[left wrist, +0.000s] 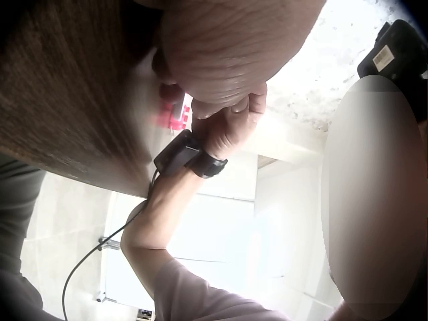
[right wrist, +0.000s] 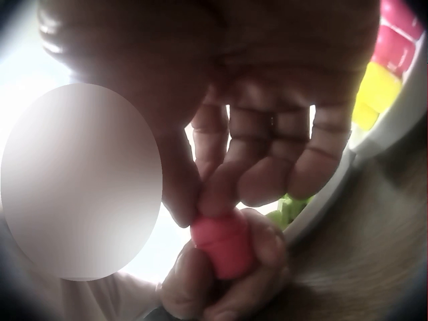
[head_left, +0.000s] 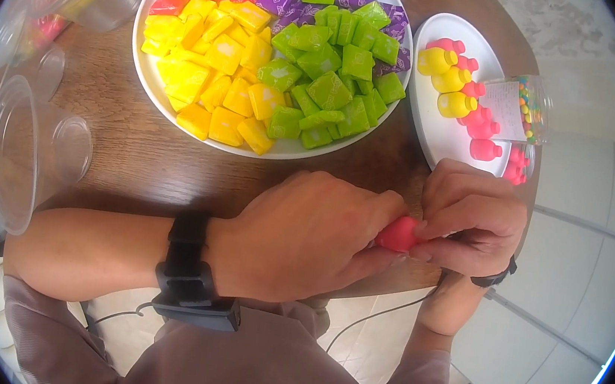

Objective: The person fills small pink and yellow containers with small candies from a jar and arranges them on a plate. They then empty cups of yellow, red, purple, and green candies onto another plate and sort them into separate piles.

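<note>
A small pink bottle-shaped piece (head_left: 397, 234) is between the two hands over the table's near edge. My left hand (head_left: 296, 232) grips its lower part with thumb and fingers; in the right wrist view that hand (right wrist: 261, 281) wraps round the piece (right wrist: 231, 249) from below. At its top end, my right hand (head_left: 473, 217) pinches with thumb and forefinger, the other fingers bent beside them. In the left wrist view, the left hand (left wrist: 234, 53) hides the piece from sight, with the right hand (left wrist: 231, 127) behind it.
A round plate (head_left: 142, 73) holds red, yellow, purple and green wrapped squares. To its right, an oval plate (head_left: 422, 133) carries pink and yellow bottle-shaped pieces and a clear container of coloured beads (head_left: 530, 110). Clear plastic cups (head_left: 34, 152) lie at the left.
</note>
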The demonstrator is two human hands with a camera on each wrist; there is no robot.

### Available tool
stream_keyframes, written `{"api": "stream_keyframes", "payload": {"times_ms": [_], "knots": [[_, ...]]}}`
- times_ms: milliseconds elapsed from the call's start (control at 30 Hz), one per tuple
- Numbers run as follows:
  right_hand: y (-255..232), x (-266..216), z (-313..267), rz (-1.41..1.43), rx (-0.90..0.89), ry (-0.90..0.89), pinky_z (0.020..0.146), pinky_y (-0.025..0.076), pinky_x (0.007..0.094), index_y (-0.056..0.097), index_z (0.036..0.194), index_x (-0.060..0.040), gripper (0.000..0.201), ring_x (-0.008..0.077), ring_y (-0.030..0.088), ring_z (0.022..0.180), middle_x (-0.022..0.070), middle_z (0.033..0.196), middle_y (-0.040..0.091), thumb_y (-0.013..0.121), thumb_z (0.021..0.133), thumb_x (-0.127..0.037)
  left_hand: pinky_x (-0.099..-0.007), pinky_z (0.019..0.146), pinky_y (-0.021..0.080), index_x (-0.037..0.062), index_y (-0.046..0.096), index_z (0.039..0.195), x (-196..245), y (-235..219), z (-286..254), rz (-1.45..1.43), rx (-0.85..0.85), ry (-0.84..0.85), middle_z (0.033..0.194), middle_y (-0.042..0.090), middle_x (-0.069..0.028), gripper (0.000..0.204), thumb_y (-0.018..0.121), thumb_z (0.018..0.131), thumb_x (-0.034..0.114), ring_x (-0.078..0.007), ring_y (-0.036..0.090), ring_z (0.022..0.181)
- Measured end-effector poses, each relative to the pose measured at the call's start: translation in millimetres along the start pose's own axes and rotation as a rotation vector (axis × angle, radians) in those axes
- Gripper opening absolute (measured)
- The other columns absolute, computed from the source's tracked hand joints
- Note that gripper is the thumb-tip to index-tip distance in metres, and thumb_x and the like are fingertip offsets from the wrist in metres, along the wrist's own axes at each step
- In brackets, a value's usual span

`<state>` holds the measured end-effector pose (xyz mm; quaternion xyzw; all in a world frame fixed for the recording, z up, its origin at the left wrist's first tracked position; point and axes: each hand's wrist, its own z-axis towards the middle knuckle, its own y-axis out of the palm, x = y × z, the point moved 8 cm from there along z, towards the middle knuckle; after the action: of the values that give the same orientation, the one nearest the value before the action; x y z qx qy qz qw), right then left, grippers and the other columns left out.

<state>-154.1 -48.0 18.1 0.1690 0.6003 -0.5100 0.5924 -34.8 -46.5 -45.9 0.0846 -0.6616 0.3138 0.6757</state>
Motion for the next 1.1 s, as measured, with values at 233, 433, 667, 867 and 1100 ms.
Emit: {"api": "stream_keyframes", "payload": {"times_ms": [233,433,667,867,1100], "knots": [[0,2,-1,-0.051,0.006,0.027,0.051,0.039,0.031,0.071,0.08,0.0006,0.024,0.0202,0.056,0.058,0.0073,0.067,0.063,0.089,0.064,0.001,-0.0418,0.058,0.049,0.0061,0.062,0.104,-1,1,0,0.017,0.005,-0.002,0.078,0.067,-0.0127,0.024,0.074,0.09,0.023,-0.0324,0.066,0.065],[-4,10,-6,-0.191,0.048,0.135,0.048,0.038,0.0313,0.067,0.074,-0.0006,0.024,0.0198,0.056,0.056,0.0075,0.066,0.062,0.089,0.065,-0.001,-0.0422,0.058,0.049,0.0062,0.062,0.105,0,1,1,0.018,-0.023,-0.008,0.077,0.067,-0.0127,0.025,0.073,0.09,0.023,-0.033,0.065,0.064],[-1,7,-2,-0.104,0.029,0.044,0.048,0.037,0.0307,0.068,0.073,-0.0005,0.024,0.0196,0.055,0.055,0.0076,0.063,0.061,0.089,0.063,-0.001,-0.0423,0.057,0.049,0.0053,0.061,0.102,1,0,0,0.022,-0.011,0.0,0.075,0.066,-0.0132,0.023,0.072,0.091,0.023,-0.0338,0.064,0.063],[0,1,1,-0.02,0.029,-0.035,0.051,0.038,0.031,0.069,0.075,-0.0005,0.026,0.0206,0.056,0.058,0.0074,0.065,0.062,0.091,0.06,0.001,-0.0428,0.057,0.048,0.0049,0.061,0.101,1,0,0,0.001,-0.02,-0.01,0.075,0.066,-0.0139,0.023,0.072,0.091,0.023,-0.0345,0.063,0.063],[1,1,1,-0.036,0.012,-0.025,0.052,0.039,0.0309,0.069,0.076,-0.0007,0.027,0.0208,0.057,0.059,0.0082,0.066,0.062,0.091,0.061,0.001,-0.0434,0.057,0.048,0.0051,0.06,0.1,1,0,0,0.004,-0.012,0.004,0.076,0.065,-0.014,0.025,0.073,0.09,0.024,-0.035,0.064,0.065]]}}
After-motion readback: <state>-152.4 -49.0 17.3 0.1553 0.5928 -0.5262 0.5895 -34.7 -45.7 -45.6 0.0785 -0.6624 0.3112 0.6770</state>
